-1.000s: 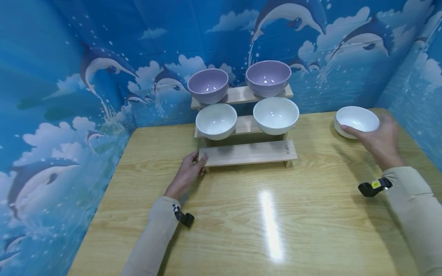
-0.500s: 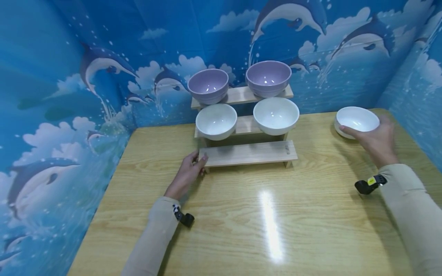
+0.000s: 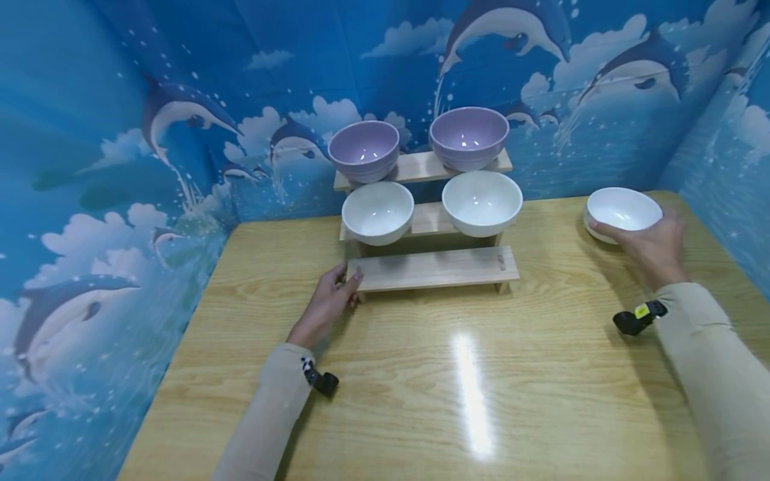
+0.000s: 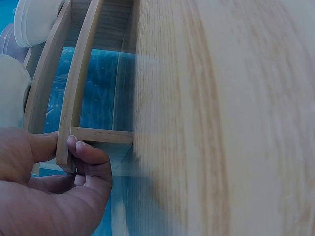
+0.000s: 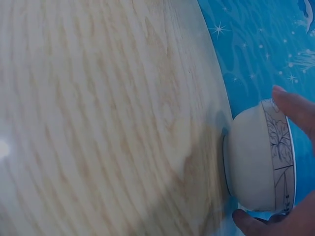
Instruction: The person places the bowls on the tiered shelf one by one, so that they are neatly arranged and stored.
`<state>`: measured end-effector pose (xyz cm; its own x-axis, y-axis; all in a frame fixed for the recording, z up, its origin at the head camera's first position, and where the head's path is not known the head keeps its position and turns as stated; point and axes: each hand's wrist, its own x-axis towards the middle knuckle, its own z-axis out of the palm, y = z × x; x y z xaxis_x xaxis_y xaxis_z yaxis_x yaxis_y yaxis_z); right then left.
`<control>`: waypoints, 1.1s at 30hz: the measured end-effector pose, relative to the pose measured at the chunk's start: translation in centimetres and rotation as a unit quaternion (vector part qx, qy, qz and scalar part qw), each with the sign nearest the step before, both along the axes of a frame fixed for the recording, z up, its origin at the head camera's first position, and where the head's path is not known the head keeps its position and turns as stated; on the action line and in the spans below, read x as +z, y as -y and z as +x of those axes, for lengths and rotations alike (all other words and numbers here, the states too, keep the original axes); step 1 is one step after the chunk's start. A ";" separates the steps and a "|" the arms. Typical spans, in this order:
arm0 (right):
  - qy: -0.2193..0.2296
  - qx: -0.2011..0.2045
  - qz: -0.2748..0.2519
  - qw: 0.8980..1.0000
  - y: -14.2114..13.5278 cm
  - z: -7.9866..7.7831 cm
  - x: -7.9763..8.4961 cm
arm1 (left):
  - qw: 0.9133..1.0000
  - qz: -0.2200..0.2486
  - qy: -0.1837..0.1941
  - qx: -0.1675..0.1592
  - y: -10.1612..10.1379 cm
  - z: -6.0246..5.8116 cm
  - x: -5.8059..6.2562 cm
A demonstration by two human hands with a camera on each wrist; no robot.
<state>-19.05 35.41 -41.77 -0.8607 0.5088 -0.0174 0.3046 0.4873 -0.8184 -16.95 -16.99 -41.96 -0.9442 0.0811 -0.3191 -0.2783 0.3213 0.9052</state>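
At the left end of a three-tier wooden stand (image 3: 433, 268), my left hand (image 3: 327, 297) pinches the lowest board between thumb and fingers. The left wrist view shows the fingertips (image 4: 87, 151) curled under that board, beside its leg. Far to the right, my right hand (image 3: 652, 246) holds a white bowl (image 3: 622, 208), thumb and fingers spread across its rim. In the right wrist view the bowl (image 5: 253, 157) has a dark line pattern below the rim. Its foot is at or very near the tabletop; whether it touches, I cannot tell.
Two purple bowls (image 3: 363, 150) stand on the top board, two white bowls (image 3: 377, 212) on the middle one. The wooden table (image 3: 397, 401) spreads in front. A blue dolphin-print backdrop (image 3: 301, 60) closes off the back and sides.
My right wrist and forearm have shifted slightly left and up in the head view, the hand still on the bowl. The left hand, the stand and its bowls stay put.
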 end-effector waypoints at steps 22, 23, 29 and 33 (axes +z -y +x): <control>0.005 -0.028 -0.040 0.999 -0.1 -0.6 -0.8 | 1.000 0.005 0.008 -0.005 0.1 -0.3 -0.1; 0.004 -0.030 -0.041 0.999 0.0 -0.6 -0.8 | 1.000 0.005 0.008 -0.005 0.1 -0.3 -0.1; 0.005 -0.036 -0.040 0.999 0.0 -0.4 -0.8 | 1.000 0.006 -0.007 -0.007 0.1 0.0 -0.1; 0.005 -0.034 -0.042 0.999 0.1 -0.2 -0.5 | 1.000 0.009 -0.014 -0.009 0.1 0.0 -0.1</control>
